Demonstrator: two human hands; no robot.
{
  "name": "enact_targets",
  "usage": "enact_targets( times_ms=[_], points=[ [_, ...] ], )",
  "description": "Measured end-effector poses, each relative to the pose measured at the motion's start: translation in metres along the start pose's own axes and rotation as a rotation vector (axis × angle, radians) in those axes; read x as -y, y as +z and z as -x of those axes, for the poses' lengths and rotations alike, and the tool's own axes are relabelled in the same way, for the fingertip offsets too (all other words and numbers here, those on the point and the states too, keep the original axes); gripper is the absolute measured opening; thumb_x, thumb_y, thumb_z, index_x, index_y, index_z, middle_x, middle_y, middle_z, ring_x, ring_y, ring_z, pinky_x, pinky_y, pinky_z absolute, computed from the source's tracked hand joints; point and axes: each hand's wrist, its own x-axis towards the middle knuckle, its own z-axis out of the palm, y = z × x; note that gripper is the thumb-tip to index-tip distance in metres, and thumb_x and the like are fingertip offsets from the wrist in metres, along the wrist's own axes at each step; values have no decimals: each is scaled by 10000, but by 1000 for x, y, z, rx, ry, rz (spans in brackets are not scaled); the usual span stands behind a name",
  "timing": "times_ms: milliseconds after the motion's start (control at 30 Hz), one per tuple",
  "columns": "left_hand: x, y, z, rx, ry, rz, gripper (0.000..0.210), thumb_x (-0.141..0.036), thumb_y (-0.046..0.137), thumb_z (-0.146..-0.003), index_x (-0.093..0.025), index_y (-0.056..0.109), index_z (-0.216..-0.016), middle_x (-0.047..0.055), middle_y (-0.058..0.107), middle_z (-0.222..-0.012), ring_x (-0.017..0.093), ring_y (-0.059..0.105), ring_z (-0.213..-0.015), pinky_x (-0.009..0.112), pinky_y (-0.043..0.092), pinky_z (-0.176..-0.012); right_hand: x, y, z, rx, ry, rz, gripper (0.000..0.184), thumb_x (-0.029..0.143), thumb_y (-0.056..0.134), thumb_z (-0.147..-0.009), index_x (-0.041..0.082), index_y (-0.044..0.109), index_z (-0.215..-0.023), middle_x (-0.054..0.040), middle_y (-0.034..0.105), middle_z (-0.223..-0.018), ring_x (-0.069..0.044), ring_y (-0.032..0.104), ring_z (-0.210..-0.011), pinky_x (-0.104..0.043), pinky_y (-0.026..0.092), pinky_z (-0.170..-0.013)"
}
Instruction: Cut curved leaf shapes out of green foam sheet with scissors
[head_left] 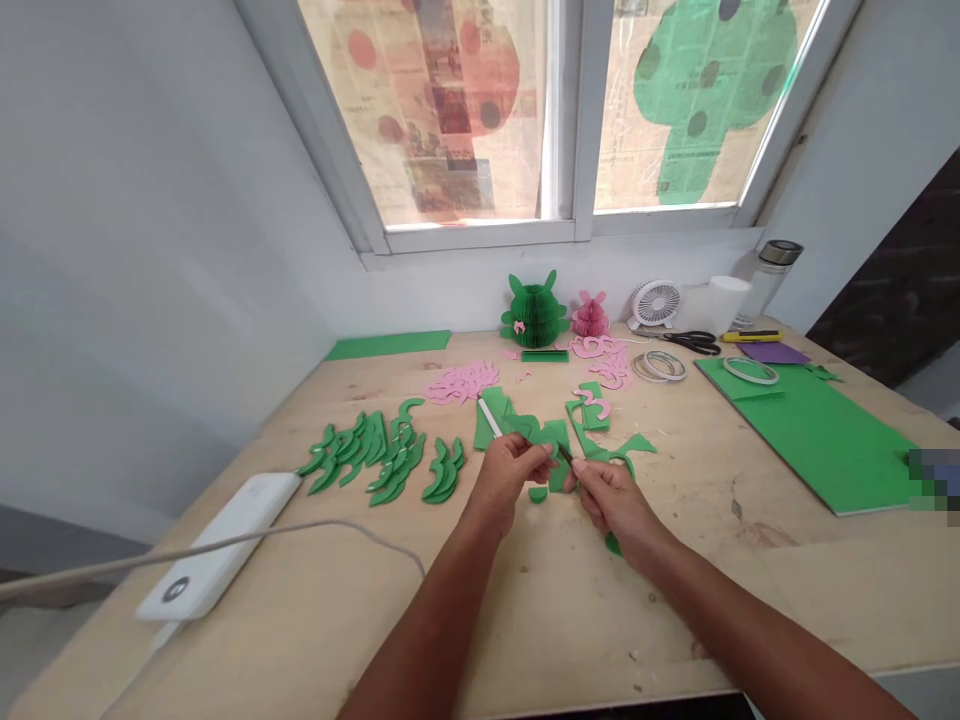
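Observation:
My left hand (514, 475) is closed in a pinch on a piece of green paper (553, 447) above the middle of the table. Close beside it, my right hand (611, 497) is closed around scissors (565, 455); their dark blades point at the paper, and the handles are hidden in my fingers. A white pen (490, 417) lies just beyond my left hand, on green paper scraps (495, 405). One small green offcut (538, 494) rests on the table between my wrists. To the left are piles of curved green cutouts (397, 465).
Pink cutouts (461, 382) lie farther back. Green (534, 315) and pink (591, 315) honeycomb paper figures stand by the wall, near a small fan (656, 302), black scissors (694, 342) and tape rolls (666, 366). A green sheet (825, 440) lies right; a power bank (221, 545) with cable lies left.

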Motion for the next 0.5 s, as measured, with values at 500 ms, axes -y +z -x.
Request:
enact_targets(
  times_ms=[500],
  points=[
    [3, 3, 0, -53, 6, 14, 171, -248, 684, -576, -140, 552, -572, 21, 609, -521, 101, 500, -465, 238, 383, -502, 0, 3, 1, 19, 23, -87, 425, 563, 536, -768, 150, 567, -675, 101, 297, -369, -43, 167, -335, -192, 102, -333]
  ],
)
